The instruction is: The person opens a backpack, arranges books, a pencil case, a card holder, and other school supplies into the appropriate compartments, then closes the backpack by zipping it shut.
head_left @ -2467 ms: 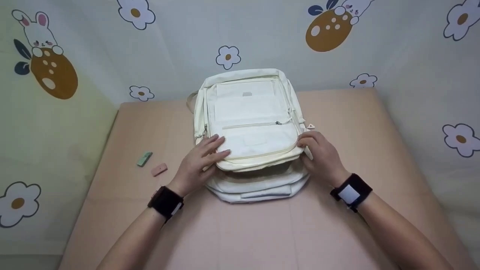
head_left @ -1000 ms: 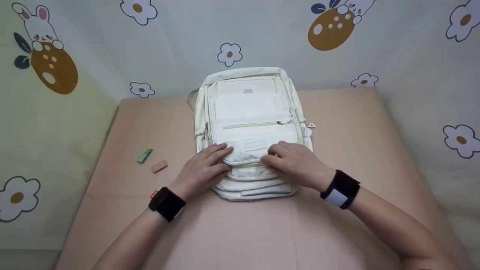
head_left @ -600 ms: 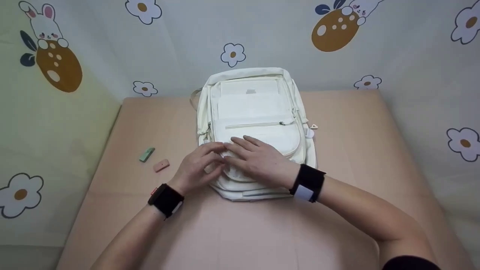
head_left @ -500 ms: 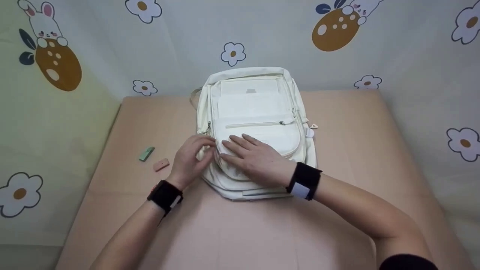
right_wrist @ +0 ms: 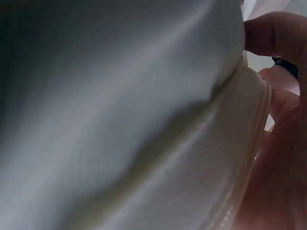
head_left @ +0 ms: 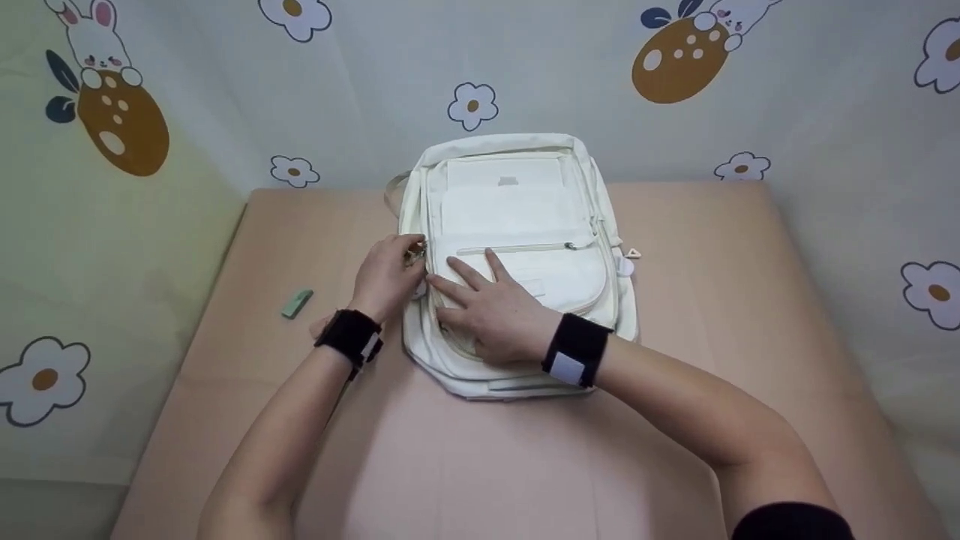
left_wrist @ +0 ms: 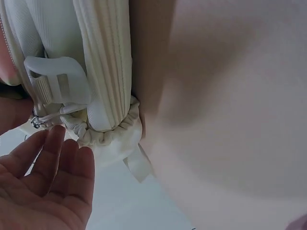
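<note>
A cream backpack (head_left: 517, 210) is set on the pink-beige table (head_left: 465, 472), its top directed toward the patterned backdrop (head_left: 360, 90) and its front panel exposed to the head view. The left hand (head_left: 384, 277) is placed at the side edge of the bag; in the left wrist view a metal zipper pull (left_wrist: 36, 122) is seen between thumb and fingertips, though whether it is actually pinched cannot be told. A pale plastic buckle (left_wrist: 57, 79) and a gathered side pocket (left_wrist: 112, 136) are shown just beside these fingers. The right hand (head_left: 502, 315) is laid on the lower front of the bag with fingers spread and extended, nothing being grasped. Above it, a horizontal zipper (head_left: 517, 248) is crossed at one point by a fingertip. A green block (head_left: 297, 304) is found on the table to the left; a pink block (head_left: 321, 325) is partly hidden by the black left wristband (head_left: 346, 334).
</note>
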Available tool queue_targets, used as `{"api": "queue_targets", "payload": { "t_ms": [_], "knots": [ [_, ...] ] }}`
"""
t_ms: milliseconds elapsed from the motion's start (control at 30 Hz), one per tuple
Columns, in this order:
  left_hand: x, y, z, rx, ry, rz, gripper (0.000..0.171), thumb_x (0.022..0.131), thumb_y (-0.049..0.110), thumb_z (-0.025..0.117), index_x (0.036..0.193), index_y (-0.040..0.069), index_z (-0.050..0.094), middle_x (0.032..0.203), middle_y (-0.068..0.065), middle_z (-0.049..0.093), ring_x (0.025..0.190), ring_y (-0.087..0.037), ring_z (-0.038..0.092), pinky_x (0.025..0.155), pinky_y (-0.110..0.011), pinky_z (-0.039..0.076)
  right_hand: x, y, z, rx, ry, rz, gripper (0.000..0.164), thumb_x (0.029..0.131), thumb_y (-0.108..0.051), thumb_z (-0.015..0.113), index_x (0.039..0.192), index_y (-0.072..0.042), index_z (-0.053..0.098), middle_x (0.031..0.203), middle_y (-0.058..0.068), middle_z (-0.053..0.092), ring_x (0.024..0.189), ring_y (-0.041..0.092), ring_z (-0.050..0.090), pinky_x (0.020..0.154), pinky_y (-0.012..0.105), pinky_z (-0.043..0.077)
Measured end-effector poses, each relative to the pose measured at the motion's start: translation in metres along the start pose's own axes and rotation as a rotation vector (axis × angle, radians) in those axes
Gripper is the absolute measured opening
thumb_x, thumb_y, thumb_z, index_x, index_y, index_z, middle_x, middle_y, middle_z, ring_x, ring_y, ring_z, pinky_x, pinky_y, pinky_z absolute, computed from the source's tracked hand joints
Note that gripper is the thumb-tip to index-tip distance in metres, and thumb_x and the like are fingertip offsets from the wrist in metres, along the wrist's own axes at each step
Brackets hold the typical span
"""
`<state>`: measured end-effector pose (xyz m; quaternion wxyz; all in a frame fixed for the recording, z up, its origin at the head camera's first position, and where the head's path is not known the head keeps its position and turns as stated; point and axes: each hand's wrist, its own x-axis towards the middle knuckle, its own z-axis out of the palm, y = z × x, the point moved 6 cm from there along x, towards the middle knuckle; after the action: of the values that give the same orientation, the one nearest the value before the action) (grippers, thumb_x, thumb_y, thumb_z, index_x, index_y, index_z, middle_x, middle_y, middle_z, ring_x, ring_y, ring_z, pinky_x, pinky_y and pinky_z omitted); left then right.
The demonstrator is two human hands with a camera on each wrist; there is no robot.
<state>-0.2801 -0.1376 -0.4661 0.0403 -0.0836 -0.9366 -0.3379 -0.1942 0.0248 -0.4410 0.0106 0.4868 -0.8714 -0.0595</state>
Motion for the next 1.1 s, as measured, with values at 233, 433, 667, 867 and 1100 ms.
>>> {"api": "queue_targets", "payload": {
  "t_ms": [233,433,667,867,1100],
  "knots": [
    [0.000,-0.008,-0.002,-0.133,-0.023,-0.069,0.024,0.102,0.018,0.063,0.121,0.005,0.068,0.107,-0.009,0.071,0.096,-0.024,0.065,0.085,-0.039,0.051,0.002,0.003,-0.001,-0.036,-0.014,0.034,0.049,0.093,-0.028,0.065,0.141,-0.027,0.060,0.169,0.006,0.021,0.154,0.040,0.012,0.110,0.076,0.019],
    [-0.002,-0.006,-0.009,-0.049,-0.005,-0.045,0.017,0.101,0.019,0.064,0.109,0.005,0.071,0.104,-0.011,0.072,0.094,-0.028,0.066,0.085,-0.043,0.051,0.003,0.001,0.001,-0.032,0.001,0.029,0.044,0.097,-0.027,0.060,0.140,-0.026,0.061,0.169,0.005,0.021,0.154,0.039,0.014,0.110,0.076,0.020],
    [-0.013,0.005,-0.011,0.084,-0.018,0.013,0.014,0.104,0.015,0.060,0.107,0.003,0.068,0.102,-0.013,0.067,0.090,-0.030,0.065,0.081,-0.045,0.051,0.002,0.001,0.002,-0.002,-0.001,0.032,0.040,0.101,-0.028,0.055,0.140,-0.026,0.060,0.169,0.005,0.021,0.154,0.039,0.012,0.111,0.076,0.017],
    [-0.028,0.015,-0.010,0.148,-0.014,0.076,0.012,0.103,0.012,0.060,0.104,0.002,0.066,0.099,-0.013,0.067,0.086,-0.030,0.065,0.076,-0.045,0.052,0.001,0.001,0.001,0.012,0.018,0.031,0.037,0.103,-0.030,0.052,0.139,-0.027,0.061,0.168,0.006,0.024,0.154,0.039,0.013,0.111,0.075,0.017],
    [-0.039,0.024,-0.011,0.188,-0.036,0.119,0.010,0.103,0.011,0.061,0.101,0.002,0.063,0.094,-0.014,0.067,0.079,-0.030,0.064,0.070,-0.045,0.052,0.003,-0.001,0.002,-0.009,0.017,0.031,0.043,0.100,-0.030,0.055,0.143,-0.028,0.059,0.168,0.006,0.025,0.154,0.039,0.014,0.111,0.075,0.018]
  ]
}}
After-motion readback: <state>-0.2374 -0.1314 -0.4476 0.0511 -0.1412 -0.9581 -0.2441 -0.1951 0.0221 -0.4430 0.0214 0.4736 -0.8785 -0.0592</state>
